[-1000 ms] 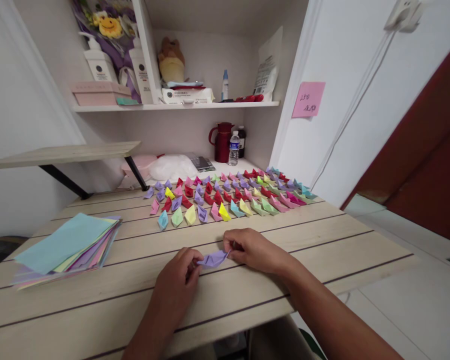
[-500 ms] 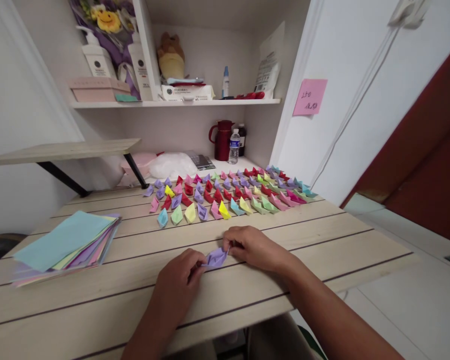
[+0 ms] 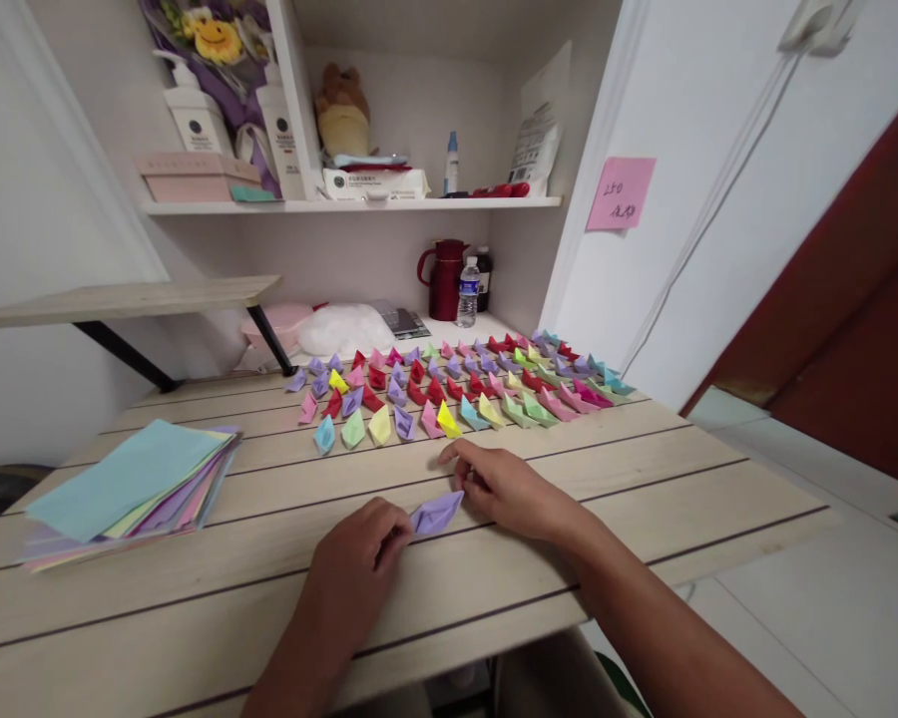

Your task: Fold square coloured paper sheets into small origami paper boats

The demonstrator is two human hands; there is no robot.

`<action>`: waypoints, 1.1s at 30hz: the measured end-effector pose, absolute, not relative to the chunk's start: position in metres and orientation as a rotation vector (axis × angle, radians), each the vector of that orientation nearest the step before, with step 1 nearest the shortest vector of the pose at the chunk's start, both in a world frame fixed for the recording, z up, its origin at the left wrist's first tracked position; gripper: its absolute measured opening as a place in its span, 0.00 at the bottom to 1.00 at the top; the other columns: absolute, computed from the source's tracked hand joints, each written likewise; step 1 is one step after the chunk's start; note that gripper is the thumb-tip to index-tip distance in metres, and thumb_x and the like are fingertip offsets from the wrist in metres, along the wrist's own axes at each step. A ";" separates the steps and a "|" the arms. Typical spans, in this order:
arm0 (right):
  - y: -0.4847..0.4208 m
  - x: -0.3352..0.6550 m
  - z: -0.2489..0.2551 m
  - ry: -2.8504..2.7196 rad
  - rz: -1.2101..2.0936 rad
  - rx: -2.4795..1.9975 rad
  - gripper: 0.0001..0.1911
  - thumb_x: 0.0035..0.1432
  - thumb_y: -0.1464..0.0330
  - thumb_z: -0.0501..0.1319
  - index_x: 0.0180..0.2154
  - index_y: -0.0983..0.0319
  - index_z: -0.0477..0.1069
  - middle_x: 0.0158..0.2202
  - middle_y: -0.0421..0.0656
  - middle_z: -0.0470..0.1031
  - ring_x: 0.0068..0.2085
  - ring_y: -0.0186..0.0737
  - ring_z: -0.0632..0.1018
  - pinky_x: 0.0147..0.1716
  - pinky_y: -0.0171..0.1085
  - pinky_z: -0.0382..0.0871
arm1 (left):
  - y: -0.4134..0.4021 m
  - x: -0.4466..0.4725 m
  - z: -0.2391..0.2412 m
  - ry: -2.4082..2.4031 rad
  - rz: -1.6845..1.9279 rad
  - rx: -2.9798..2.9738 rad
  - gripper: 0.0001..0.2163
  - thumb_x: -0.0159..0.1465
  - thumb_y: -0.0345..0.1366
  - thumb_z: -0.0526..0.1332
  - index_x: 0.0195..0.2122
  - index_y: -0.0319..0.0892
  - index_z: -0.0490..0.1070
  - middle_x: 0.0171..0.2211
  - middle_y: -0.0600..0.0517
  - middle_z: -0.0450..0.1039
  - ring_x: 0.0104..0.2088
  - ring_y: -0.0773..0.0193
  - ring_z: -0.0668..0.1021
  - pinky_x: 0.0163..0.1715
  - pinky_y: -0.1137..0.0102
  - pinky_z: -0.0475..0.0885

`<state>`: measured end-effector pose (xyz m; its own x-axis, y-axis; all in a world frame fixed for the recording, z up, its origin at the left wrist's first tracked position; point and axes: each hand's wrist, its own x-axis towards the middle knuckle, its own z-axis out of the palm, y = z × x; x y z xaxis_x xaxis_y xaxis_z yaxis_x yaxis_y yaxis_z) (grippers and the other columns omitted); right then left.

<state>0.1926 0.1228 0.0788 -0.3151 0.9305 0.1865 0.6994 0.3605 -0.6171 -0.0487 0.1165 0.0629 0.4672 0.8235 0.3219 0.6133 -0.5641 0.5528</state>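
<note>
A purple paper boat (image 3: 438,514) is low over the near part of the slatted wooden table (image 3: 569,588). My left hand (image 3: 366,543) pinches its left end between thumb and fingers. Just off the boat's right tip, my right hand (image 3: 498,486) holds nothing; its index finger reaches forward and its fingers are apart. Beyond my hands, several rows of folded paper boats (image 3: 404,423) in purple, red, pink, yellow, green and blue stand across the table's far side.
A fanned stack of coloured paper (image 3: 135,479) lies on the left, near a raised wooden shelf (image 3: 127,299) on black legs. Behind the table stand a dark red jug (image 3: 444,284) and a water bottle (image 3: 468,294). The table's right edge drops to a tiled floor (image 3: 778,638).
My right hand has let go of the purple boat's right end and its index finger has stretched out. The boat's right end has come free, while my left hand keeps its grip.
</note>
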 end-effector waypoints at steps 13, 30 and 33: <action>0.121 0.192 0.082 -2.033 0.636 -1.514 0.07 0.58 0.68 0.63 0.41 0.58 0.74 0.26 0.36 0.75 0.28 0.35 0.72 0.28 0.32 0.58 | 0.115 -0.046 0.063 1.193 0.810 2.455 0.09 0.65 0.34 0.55 0.28 0.48 0.70 0.30 0.55 0.76 0.29 0.65 0.75 0.30 0.71 0.67; 0.121 0.177 0.082 -2.033 0.517 -1.634 0.05 0.51 0.73 0.62 0.26 0.59 0.69 0.23 0.36 0.73 0.25 0.34 0.69 0.26 0.33 0.52 | 0.114 -0.043 0.058 1.137 0.756 2.598 0.11 0.69 0.34 0.52 0.31 0.46 0.71 0.31 0.54 0.76 0.31 0.64 0.76 0.32 0.71 0.67; 0.121 0.173 0.081 -2.015 0.494 -1.664 0.05 0.48 0.75 0.62 0.25 0.59 0.70 0.22 0.36 0.73 0.25 0.34 0.69 0.26 0.33 0.51 | 0.114 -0.042 0.058 1.128 0.743 2.598 0.11 0.69 0.34 0.52 0.31 0.46 0.71 0.31 0.54 0.75 0.31 0.63 0.76 0.33 0.70 0.66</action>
